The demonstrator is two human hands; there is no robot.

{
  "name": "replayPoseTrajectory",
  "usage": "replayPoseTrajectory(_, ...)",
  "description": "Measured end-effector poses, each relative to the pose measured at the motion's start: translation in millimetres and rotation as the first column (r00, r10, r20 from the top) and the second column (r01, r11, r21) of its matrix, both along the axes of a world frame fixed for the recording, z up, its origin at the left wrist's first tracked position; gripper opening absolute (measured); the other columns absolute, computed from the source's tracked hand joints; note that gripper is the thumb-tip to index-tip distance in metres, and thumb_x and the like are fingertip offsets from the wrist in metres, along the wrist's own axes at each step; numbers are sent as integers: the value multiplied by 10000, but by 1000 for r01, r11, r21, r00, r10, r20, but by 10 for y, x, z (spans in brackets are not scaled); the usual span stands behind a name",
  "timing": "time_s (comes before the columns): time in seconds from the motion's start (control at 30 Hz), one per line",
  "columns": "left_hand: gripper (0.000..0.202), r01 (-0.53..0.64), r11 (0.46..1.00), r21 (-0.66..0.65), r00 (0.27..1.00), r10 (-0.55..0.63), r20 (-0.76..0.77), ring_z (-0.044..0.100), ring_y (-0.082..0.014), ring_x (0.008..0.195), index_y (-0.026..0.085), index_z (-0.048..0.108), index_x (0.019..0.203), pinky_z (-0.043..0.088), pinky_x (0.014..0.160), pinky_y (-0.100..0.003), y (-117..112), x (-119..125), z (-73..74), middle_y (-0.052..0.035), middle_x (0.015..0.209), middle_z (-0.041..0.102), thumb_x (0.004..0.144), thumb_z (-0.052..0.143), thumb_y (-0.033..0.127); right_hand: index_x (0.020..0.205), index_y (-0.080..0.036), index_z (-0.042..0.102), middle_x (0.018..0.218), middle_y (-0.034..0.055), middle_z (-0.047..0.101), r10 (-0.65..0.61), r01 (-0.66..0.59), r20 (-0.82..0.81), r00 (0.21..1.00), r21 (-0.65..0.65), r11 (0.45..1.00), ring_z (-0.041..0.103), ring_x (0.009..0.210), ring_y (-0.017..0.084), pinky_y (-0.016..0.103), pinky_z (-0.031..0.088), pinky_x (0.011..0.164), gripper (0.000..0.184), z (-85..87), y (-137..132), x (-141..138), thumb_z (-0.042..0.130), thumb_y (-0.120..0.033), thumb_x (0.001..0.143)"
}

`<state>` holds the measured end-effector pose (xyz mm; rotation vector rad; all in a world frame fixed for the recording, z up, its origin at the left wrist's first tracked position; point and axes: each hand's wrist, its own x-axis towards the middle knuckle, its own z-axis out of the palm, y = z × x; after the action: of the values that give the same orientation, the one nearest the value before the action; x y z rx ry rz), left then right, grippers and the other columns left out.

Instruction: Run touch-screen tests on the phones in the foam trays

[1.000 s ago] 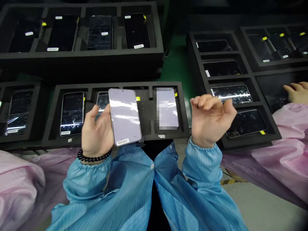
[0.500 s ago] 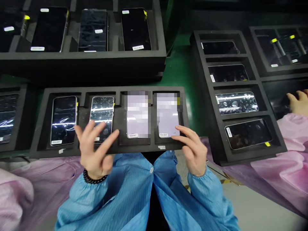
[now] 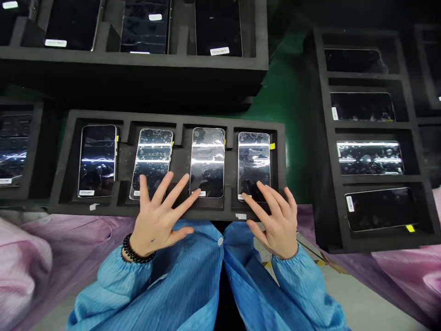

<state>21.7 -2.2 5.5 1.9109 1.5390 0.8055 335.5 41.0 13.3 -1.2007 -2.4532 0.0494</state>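
In front of me lies a black foam tray (image 3: pixel 144 210) with a row of smartphones in its compartments. My left hand (image 3: pixel 160 214) is open, fingers spread over the lower end of the second phone (image 3: pixel 153 156), its index fingertip at the label of the third phone (image 3: pixel 207 161). Open too, my right hand (image 3: pixel 275 218) has fingertips at the lower part of the rightmost phone (image 3: pixel 254 161). The leftmost phone (image 3: pixel 98 161) has no hand on it. All the screens are dark with reflected light streaks. Whether the fingertips press the glass, I cannot tell.
A taller foam tray (image 3: pixel 138 59) with phones stands behind. Another foam tray (image 3: pixel 324 161) holds phones on the right; part of one more tray (image 3: pixel 31 161) shows at left. Pink sleeves (image 3: pixel 79 239) of co-workers are at both sides.
The two right-hand phones' screens went from lit to dark. My left hand moved right and spread flatter; my right hand's fingers fanned out. The view shifted, and a co-worker's hand at right left the picture.
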Motion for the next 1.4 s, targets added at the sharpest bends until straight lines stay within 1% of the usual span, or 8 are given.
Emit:
replayPoseTrajectory(0.1,769,-17,998,62,1000,18,-8,125,-456,1585,464,557,1434,-254,1239,-578,1,1,-9,92,1668,328,718,749,669,1529,-293,476,1491,111,598,3,-3,-3,1000,2,1000,623,1266,312,543,303,1205,541,-4,8,3,398,-489,1031)
replayPoseTrajectory(0.27,803,74,983,166,983,-44,-177,225,-433,1566,412,478,1511,-179,1262,-596,24,16,9,15,1661,361,787,662,706,1495,-270,528,1473,131,605,28,-28,-7,1000,19,999,620,1259,301,532,283,1215,550,-3,21,9,330,-526,1051)
replayPoseTrajectory(0.5,705,190,935,301,848,-1,-531,131,-295,1616,288,256,1626,-8,1290,-635,60,71,115,-85,1719,190,1020,177,638,1371,-237,642,1425,141,631,-1,2,-40,999,17,1000,622,1231,273,508,297,1201,511,-8,15,-18,312,-489,1074)
replayPoseTrajectory(0.77,714,206,919,335,849,2,-528,134,-316,1614,308,318,1609,-14,1306,-619,43,32,99,-46,1723,180,1008,173,665,1374,-252,621,1430,130,618,-24,25,-29,999,57,998,609,1225,260,500,324,1189,501,-16,1,-50,291,-484,1076)
replayPoseTrajectory(0.9,718,187,919,347,874,5,-486,86,-291,1623,303,237,1633,-16,1321,-575,40,31,91,-31,1740,90,1010,189,659,1372,-198,596,1424,169,606,-23,28,-69,997,61,998,597,1239,255,495,334,1190,501,-26,-6,-54,318,-487,1072)
replayPoseTrajectory(1.03,713,202,927,317,846,-2,-533,81,-289,1624,340,280,1617,-37,1314,-590,36,35,108,11,1735,123,1003,148,676,1358,-224,613,1434,149,602,-25,28,-55,998,51,998,588,1255,251,496,301,1206,477,-32,-7,-42,320,-472,1074)
replayPoseTrajectory(1.23,696,165,926,340,885,13,-465,23,-242,1629,318,78,1651,1,1313,-574,31,18,107,-21,1748,-11,1025,132,618,1605,-172,316,1464,176,576,0,12,-148,989,75,997,570,1288,269,516,326,1196,630,-65,4,-20,391,-470,1055)
replayPoseTrajectory(1.4,697,190,924,331,864,3,-504,40,-266,1628,334,181,1641,-15,1313,-583,47,31,103,-8,1745,58,1016,155,643,1462,-227,533,1470,146,579,-27,33,-79,996,77,996,600,1234,264,505,334,1192,492,-56,-7,-42,363,-458,1063)
